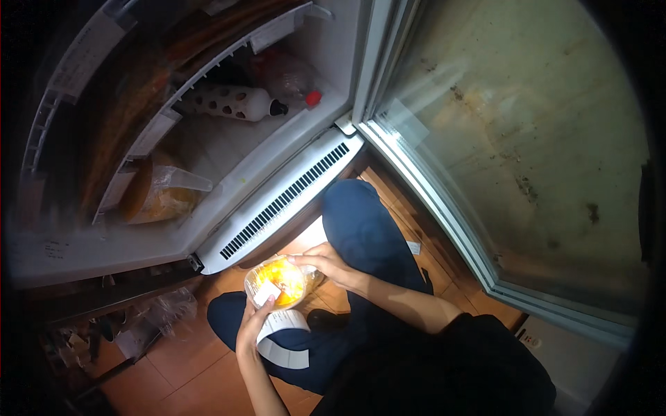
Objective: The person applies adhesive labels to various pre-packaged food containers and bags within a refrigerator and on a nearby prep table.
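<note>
A plastic-wrapped pack of orange-yellow food (281, 278), probably in a tub or bag, is held between both hands above the knees. My left hand (253, 322) grips its near left edge, the thumb on a small white label (267, 292) at its surface. A curling strip of white paper labels (286, 359) hangs below the pack beside that hand. My right hand (325, 262) holds the far right edge, fingers on the clear wrap. Glare hides some of the contents.
Ahead stands an open fridge with a vent grille (286, 203). On its floor lie a spotted bottle (239, 103), a red-capped plastic bottle (312, 98) and a wrapped orange pack (169, 195). The glass door (499, 156) stands open at right. Plastic bags (174, 312) lie at left.
</note>
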Demonstrator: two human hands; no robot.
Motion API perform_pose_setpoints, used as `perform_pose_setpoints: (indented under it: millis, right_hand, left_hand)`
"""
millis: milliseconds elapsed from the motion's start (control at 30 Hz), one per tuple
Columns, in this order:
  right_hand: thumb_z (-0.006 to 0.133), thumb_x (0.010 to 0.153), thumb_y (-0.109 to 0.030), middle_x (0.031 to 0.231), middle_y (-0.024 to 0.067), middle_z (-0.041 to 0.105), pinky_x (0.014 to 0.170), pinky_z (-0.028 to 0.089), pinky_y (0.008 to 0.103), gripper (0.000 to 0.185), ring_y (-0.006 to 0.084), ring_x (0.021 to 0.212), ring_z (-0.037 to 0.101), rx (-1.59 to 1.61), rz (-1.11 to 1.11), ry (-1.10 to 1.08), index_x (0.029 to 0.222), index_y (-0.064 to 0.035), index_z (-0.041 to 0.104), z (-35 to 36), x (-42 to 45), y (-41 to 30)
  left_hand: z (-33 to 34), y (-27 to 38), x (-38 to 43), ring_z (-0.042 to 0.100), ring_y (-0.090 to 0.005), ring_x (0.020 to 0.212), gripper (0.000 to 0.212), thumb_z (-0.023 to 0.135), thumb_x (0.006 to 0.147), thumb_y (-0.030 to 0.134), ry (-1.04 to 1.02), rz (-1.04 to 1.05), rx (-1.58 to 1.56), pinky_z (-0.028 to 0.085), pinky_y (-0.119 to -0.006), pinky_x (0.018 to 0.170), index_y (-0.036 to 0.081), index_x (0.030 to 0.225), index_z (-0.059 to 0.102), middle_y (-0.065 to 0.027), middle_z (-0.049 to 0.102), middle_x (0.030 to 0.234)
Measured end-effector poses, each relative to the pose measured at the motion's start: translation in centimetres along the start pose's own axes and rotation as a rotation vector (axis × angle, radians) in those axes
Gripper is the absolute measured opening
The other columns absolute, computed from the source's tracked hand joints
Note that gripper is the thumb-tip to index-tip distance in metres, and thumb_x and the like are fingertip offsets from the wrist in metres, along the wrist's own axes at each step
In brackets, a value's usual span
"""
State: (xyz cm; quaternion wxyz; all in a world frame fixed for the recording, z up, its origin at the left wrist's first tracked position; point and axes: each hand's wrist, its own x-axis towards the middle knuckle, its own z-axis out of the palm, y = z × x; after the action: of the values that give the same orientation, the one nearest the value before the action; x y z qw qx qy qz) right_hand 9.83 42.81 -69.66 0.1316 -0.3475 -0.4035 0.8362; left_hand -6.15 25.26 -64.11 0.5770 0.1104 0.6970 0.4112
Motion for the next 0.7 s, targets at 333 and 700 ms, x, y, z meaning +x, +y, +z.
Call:
perform_pose_setpoints:
  millis: [333,700]
  right_hand:
    - [0.067,0.078,-0.02,0.071,0.0081,0.069,0.062,0.048,0.0264,0.024,0.0134,0.063,0.062,-0.187,-0.027,0.189,0.077,0.0035,0.072,-1.7,5.8,5.0]
    - [0.057,0.07,-0.013,0.056,0.0005,0.056,0.051,0.039,0.029,0.021,0.0105,0.053,0.05,-0.444,0.148,0.607,0.053,-0.0016,0.059,-3.1,8.0,8.3]
  left_hand:
    - [2.4,-2.6,3.7,0.07,-0.0261,0.075,0.066,0.063,0.089,0.007,0.119,-0.055,-0.355,0.048,-0.026,0.037,0.008,0.141,0.022,-0.0226,0.061,0.108]
    - [3.6,-4.4,4.9,0.06,-0.029,0.107,0.084,0.061,0.077,-0.01,0.072,0.062,-0.379,0.059,-0.035,0.07,0.004,0.145,0.014,-0.0228,0.044,0.133]
